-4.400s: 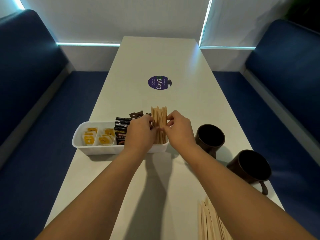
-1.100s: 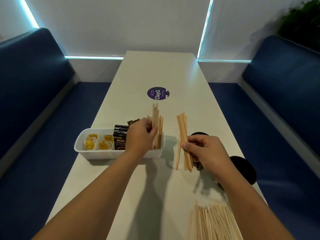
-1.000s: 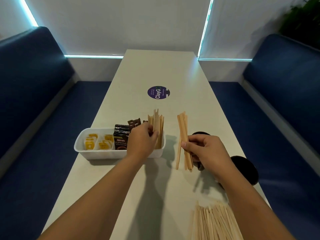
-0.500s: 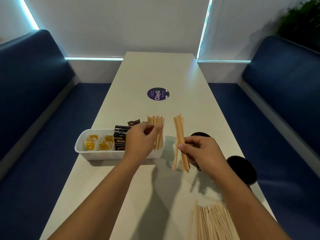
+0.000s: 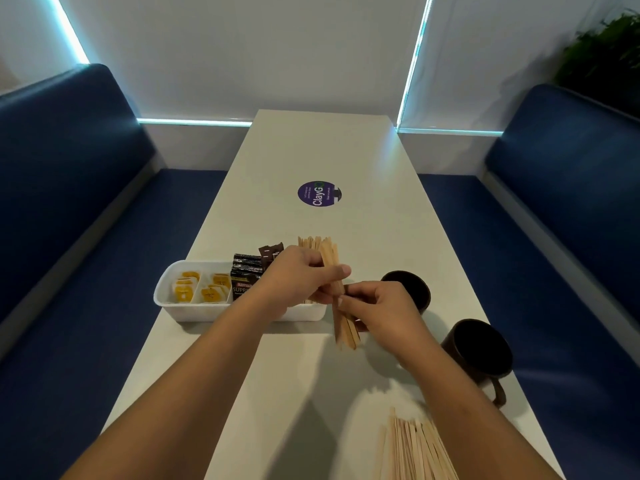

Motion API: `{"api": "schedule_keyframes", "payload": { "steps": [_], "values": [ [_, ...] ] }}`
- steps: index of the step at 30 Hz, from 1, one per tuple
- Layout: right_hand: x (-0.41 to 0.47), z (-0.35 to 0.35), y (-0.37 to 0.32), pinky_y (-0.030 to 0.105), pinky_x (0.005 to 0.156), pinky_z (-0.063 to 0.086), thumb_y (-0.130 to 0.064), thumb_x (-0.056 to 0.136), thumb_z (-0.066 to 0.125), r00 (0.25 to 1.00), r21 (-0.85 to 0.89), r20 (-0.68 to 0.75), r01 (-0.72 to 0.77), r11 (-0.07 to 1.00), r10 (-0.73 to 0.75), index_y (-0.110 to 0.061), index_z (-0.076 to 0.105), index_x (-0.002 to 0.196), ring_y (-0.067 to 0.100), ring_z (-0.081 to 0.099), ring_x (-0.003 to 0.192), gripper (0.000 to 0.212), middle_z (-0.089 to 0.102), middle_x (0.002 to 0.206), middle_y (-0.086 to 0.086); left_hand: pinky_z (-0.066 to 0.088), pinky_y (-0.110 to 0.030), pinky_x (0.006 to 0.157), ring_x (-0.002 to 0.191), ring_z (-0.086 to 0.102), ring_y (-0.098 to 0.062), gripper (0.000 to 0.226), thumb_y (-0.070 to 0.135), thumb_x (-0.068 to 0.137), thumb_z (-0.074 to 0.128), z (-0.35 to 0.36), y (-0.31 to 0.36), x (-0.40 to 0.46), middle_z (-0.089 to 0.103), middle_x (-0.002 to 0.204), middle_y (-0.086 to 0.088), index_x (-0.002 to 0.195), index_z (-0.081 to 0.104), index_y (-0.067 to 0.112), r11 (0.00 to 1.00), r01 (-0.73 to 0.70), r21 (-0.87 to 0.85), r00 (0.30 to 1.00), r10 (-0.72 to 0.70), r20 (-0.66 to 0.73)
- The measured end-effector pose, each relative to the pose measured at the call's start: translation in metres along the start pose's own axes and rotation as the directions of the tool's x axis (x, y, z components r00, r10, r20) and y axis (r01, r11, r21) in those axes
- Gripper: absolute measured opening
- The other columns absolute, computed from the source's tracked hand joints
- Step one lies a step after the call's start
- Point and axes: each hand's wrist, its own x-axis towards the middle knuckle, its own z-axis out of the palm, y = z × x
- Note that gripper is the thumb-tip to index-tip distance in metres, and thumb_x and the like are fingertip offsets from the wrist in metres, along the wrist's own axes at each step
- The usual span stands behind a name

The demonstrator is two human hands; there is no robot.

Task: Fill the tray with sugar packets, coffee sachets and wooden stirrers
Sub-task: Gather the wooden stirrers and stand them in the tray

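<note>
Holding: both hands grip one bundle of stirrers [image 5: 341, 306], left hand [image 5: 301, 282] above, right hand [image 5: 375, 311] below.
Bundle: upright beside the tray [image 5: 194, 311], on the table [image 5: 311, 375].
Tray: sugar packets [image 5: 201, 289], coffee sachets [image 5: 246, 275], stirrers.

"ClayG" sticker [image 5: 319, 193]; sachets [image 5: 245, 278] perhaps "SUPREME"

A white tray [image 5: 194, 311] is sitting on the worktop, holding yellow sugar packets [image 5: 187, 289] at nine o'clock, black coffee sachets [image 5: 246, 275] centrally, upright wooden stirrers [image 5: 313, 244] at three o'clock.
</note>
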Motion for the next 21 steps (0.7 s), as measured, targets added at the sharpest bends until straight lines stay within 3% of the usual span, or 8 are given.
{"api": "schedule_keyframes", "payload": {
  "steps": [3, 6, 8, 13, 16, 18, 21],
  "values": [
    [0.001, 0.009, 0.006, 0.05, 0.085, 0.055, -0.023, 0.088, 0.068, 0.999, 0.016, 0.004, 0.04, 0.999, -0.04, -0.03, 0.076, 0.089, 0.031, 0.069, 0.081, 0.011, 0.074, 0.081, 0.008, 0.06, -0.027, 0.065, 0.065, 0.072, -0.02, 0.018, 0.022, 0.085, 0.073, -0.008, -0.003, 0.002, 0.074, 0.073, -0.011, 0.086, 0.073, 0.004, 1.0, -0.008, -0.009, 1.0, 0.008, -0.023],
    [0.004, 0.017, 0.01, 0.039, 0.075, 0.053, -0.026, 0.085, 0.071, 0.998, 0.029, 0.054, 0.042, 0.999, -0.044, -0.03, 0.073, 0.102, 0.016, 0.064, 0.069, 0.018, 0.072, 0.078, 0.002, 0.059, -0.023, 0.063, 0.062, 0.071, -0.017, 0.021, 0.023, 0.086, 0.073, -0.016, 0.0, 0.005, 0.072, 0.07, -0.008, 0.089, 0.072, 0.002, 0.999, -0.039, 0.003, 0.996, 0.039, -0.086],
    [0.008, 0.024, 0.011, 0.032, 0.074, 0.053, -0.025, 0.08, 0.074, 0.999, -0.061, 0.033, 0.04, 0.997, -0.038, -0.028, 0.069, 0.104, 0.01, 0.065, 0.072, 0.025, 0.07, 0.084, -0.005, 0.057, -0.019, 0.06, 0.06, 0.07, -0.013, 0.021, 0.024, 0.086, 0.072, -0.021, 0.005, 0.008, 0.071, 0.069, -0.006, 0.089, 0.072, 0.004, 0.998, -0.062, 0.017, 0.99, 0.064, -0.128],
    [0.025, 0.037, 0.006, 0.039, 0.077, 0.058, -0.013, 0.089, 0.061, 0.997, -0.245, 0.014, 0.075, 0.967, -0.074, -0.019, 0.057, 0.093, 0.019, 0.068, 0.081, 0.009, 0.066, 0.09, 0.0, 0.057, -0.016, 0.061, 0.062, 0.071, -0.008, 0.016, 0.029, 0.088, 0.07, -0.032, 0.017, 0.018, 0.073, 0.075, -0.002, 0.092, 0.07, 0.013, 0.983, -0.091, 0.162, 0.983, 0.114, -0.142],
    [0.037, 0.038, 0.005, 0.026, 0.072, 0.055, -0.016, 0.091, 0.063, 0.995, -0.311, 0.026, 0.096, 0.945, -0.093, -0.017, 0.058, 0.1, 0.017, 0.065, 0.083, 0.01, 0.066, 0.094, 0.0, 0.059, -0.021, 0.069, 0.067, 0.072, -0.01, 0.019, 0.029, 0.089, 0.068, -0.038, 0.019, 0.027, 0.073, 0.079, -0.002, 0.096, 0.069, 0.012, 0.971, -0.108, 0.215, 0.978, 0.142, -0.15],
    [0.041, 0.036, 0.006, 0.019, 0.071, 0.049, -0.021, 0.089, 0.067, 0.994, -0.335, 0.01, 0.107, 0.936, -0.11, -0.016, 0.062, 0.107, 0.015, 0.063, 0.086, 0.02, 0.066, 0.099, -0.002, 0.059, -0.021, 0.069, 0.067, 0.072, -0.009, 0.02, 0.031, 0.089, 0.067, -0.042, 0.019, 0.031, 0.073, 0.08, -0.002, 0.097, 0.069, 0.012, 0.953, -0.131, 0.273, 0.969, 0.181, -0.168],
    [0.041, 0.034, 0.012, 0.021, 0.081, 0.046, -0.023, 0.088, 0.067, 0.989, -0.393, -0.06, 0.099, 0.914, -0.133, -0.016, 0.061, 0.122, 0.013, 0.058, 0.098, 0.035, 0.059, 0.113, -0.004, 0.057, -0.016, 0.063, 0.064, 0.071, -0.008, 0.02, 0.031, 0.091, 0.065, -0.046, 0.018, 0.036, 0.071, 0.079, -0.001, 0.097, 0.067, 0.012, 0.921, -0.173, 0.348, 0.943, 0.257, -0.211]
  ]
}}
